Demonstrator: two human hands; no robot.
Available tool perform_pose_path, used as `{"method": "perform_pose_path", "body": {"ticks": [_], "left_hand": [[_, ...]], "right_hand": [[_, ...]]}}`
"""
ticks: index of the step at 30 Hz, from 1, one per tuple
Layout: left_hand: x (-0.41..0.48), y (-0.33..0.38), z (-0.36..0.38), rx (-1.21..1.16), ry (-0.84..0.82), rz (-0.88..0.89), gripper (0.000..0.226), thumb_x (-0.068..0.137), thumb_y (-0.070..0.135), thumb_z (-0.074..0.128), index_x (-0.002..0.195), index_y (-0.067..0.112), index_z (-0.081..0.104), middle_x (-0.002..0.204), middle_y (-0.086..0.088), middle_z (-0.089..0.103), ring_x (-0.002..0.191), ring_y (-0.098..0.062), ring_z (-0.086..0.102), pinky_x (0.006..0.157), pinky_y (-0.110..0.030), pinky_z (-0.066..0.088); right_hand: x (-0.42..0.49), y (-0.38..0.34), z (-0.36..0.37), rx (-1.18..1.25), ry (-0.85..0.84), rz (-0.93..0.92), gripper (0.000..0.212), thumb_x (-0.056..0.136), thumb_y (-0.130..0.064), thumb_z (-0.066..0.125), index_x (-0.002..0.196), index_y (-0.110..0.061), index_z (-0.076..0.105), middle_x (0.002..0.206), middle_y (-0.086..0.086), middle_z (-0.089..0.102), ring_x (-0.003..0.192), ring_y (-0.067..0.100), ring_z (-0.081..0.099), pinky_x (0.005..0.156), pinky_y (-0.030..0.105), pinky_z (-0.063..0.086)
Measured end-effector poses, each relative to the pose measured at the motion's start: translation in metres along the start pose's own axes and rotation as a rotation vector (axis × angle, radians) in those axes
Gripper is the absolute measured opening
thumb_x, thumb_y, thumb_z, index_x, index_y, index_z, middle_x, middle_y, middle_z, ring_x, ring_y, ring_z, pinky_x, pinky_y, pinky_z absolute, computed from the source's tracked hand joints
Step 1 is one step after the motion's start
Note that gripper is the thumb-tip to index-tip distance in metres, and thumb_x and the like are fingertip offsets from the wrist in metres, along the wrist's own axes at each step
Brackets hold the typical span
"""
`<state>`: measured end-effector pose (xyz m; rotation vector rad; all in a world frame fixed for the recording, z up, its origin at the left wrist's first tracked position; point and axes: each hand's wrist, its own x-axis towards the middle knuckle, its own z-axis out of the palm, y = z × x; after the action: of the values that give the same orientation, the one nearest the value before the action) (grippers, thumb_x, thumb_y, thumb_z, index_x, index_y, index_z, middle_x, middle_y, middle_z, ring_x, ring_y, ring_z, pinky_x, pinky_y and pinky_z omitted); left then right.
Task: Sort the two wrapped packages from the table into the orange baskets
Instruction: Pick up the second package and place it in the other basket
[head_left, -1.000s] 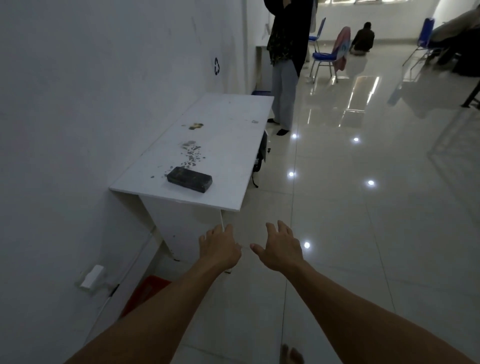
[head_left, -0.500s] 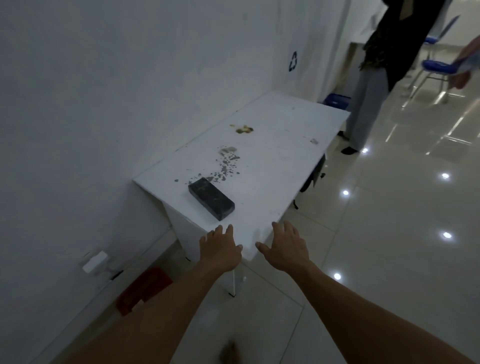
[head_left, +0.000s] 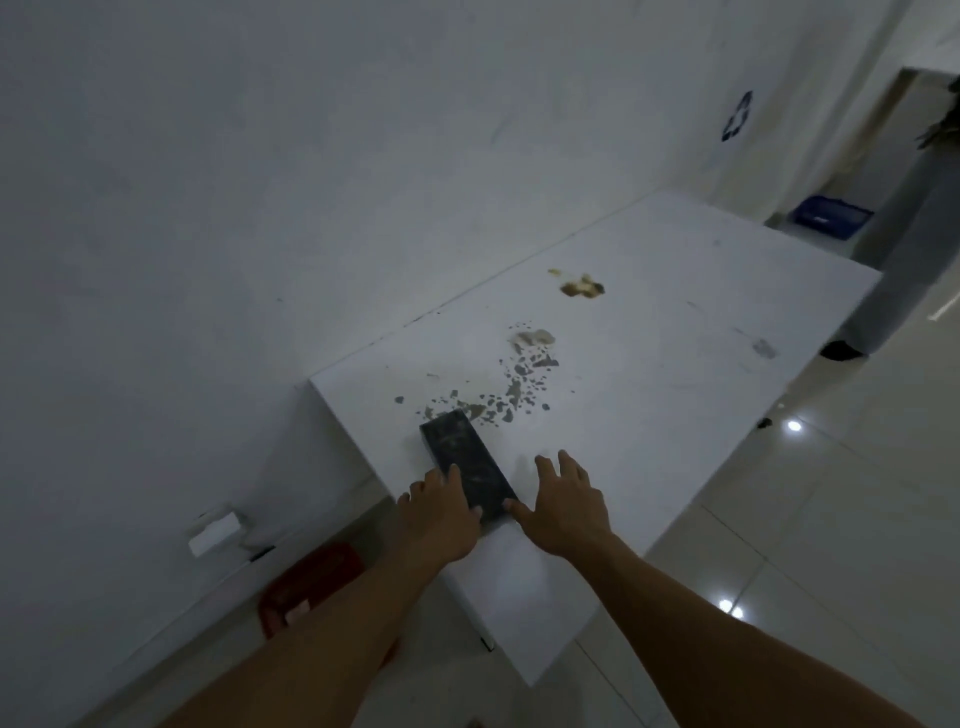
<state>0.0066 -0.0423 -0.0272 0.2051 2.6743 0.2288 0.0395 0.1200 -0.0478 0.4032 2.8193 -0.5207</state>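
A dark wrapped package (head_left: 462, 460) lies flat near the front left corner of the white table (head_left: 649, 395). My left hand (head_left: 441, 512) rests against the package's near left end, fingers spread, its thumb touching the wrapping. My right hand (head_left: 563, 506) is spread flat on the table just right of the package, its thumb tip at the package's near corner. Neither hand has closed around it. An orange basket (head_left: 306, 582) stands on the floor below the table's left side, partly hidden by my left forearm. Only one package is in view.
Dark flecks and a brown stain (head_left: 582, 286) mark the tabletop. A white wall runs along the table's left. A blue crate (head_left: 828, 215) sits on the floor beyond the far end, next to a standing person's leg (head_left: 893, 270). Glossy tiled floor lies to the right.
I have moved closer to the table. Both hands have reached forward from in front of the table's edge to either side of the package's near end.
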Motion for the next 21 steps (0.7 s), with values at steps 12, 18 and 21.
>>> {"method": "perform_pose_path", "body": {"ticks": [12,18,21], "left_hand": [[0.044,0.007,-0.005,-0.283,0.065,-0.378,0.032,0.095,0.028,0.043,0.119,0.007,0.05,0.125,-0.015,0.05,0.109,-0.031,0.055,0.087,-0.039,0.048],[0.052,0.02,0.006,-0.537,0.12,-0.516,0.017,0.092,0.014,0.044,0.092,0.002,0.057,0.106,-0.022,0.06,0.095,-0.035,0.061,0.073,-0.039,0.048],[0.055,0.025,0.011,-0.615,0.135,-0.563,0.02,0.092,0.012,0.042,0.08,0.002,0.055,0.092,-0.017,0.06,0.084,-0.03,0.061,0.068,-0.035,0.045]], "right_hand": [[0.101,-0.037,0.001,-0.106,-0.236,-0.392,0.092,0.084,-0.068,0.052,0.153,-0.017,0.02,0.161,0.018,0.016,0.141,0.037,0.029,0.108,0.05,0.037],[0.119,-0.034,0.007,-0.119,-0.334,-0.545,0.088,0.082,-0.062,0.058,0.149,-0.017,0.022,0.147,0.015,0.031,0.123,0.035,0.047,0.095,0.043,0.048],[0.121,-0.032,0.011,-0.126,-0.34,-0.603,0.093,0.083,-0.061,0.06,0.151,-0.014,0.017,0.143,0.014,0.035,0.119,0.032,0.049,0.09,0.04,0.05]]}}
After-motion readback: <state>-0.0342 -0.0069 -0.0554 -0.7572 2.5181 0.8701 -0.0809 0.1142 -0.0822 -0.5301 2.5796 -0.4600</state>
